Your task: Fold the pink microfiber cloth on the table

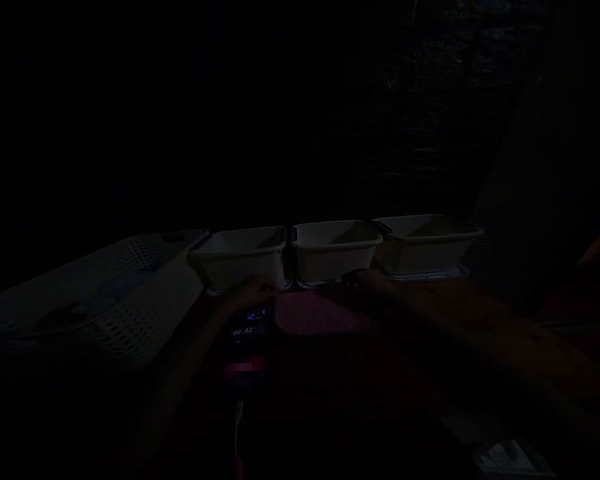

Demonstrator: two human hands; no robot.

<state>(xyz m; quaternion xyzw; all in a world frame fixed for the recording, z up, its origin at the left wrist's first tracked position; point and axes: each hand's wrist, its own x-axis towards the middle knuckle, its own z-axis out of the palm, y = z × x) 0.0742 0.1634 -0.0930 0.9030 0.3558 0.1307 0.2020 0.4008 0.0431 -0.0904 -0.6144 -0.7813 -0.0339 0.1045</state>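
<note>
Pink textured mat (324,313) lies on the near side of left fingers (267,286) and right fingers (351,277); I cannot make out whether they grip. I judge it light, soft, best taken by far corners.

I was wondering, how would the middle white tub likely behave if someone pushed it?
The middle white tub would probably slide rather than roll, since its sides look flat. It may be light for its size, as its walls look thin, though darkness hides any contents. A push high on the rim might tip it, because it narrows toward the base.
</note>
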